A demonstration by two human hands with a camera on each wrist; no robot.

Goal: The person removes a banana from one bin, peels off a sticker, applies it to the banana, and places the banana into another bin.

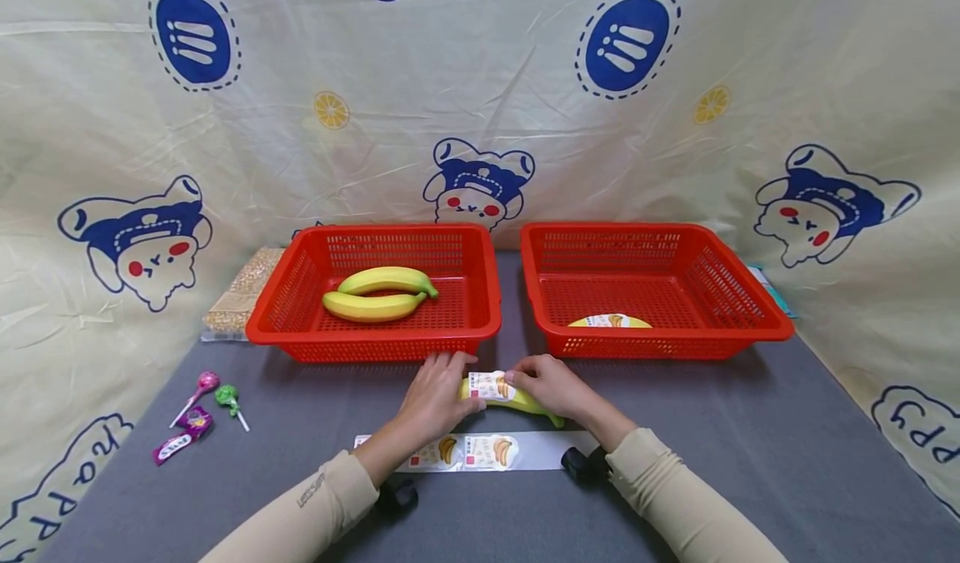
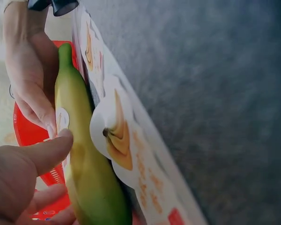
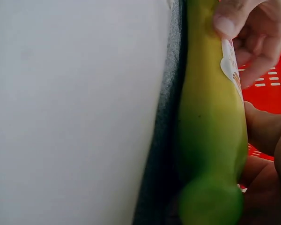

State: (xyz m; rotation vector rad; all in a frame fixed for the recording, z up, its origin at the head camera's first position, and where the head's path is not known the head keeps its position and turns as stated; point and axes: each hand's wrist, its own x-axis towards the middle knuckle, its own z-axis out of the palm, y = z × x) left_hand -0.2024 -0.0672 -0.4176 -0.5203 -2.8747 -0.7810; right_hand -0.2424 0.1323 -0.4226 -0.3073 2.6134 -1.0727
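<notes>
A yellow-green banana (image 1: 531, 405) lies crosswise in front of me, between the baskets and a strip of labels. On its upper side sits a white sticker (image 1: 491, 386) with a banana picture. My left hand (image 1: 435, 396) grips the banana's left end, thumb (image 2: 56, 152) on the near side and fingers behind. My right hand (image 1: 557, 386) has thumb and fingers curled at the sticker's upper right corner, which they hide. The label strip (image 1: 536, 450) lies just below, with banana stickers on its left part and bare backing at right.
The left red basket (image 1: 375, 346) holds two bananas (image 1: 386, 280). In the right red basket (image 1: 675, 345) a stickered banana (image 1: 611, 321) lies by the front wall. Lollipops (image 1: 207, 381) and a purple wrapped sweet (image 1: 183, 435) lie at left. A bag of grains (image 1: 243, 292) stands behind the left basket.
</notes>
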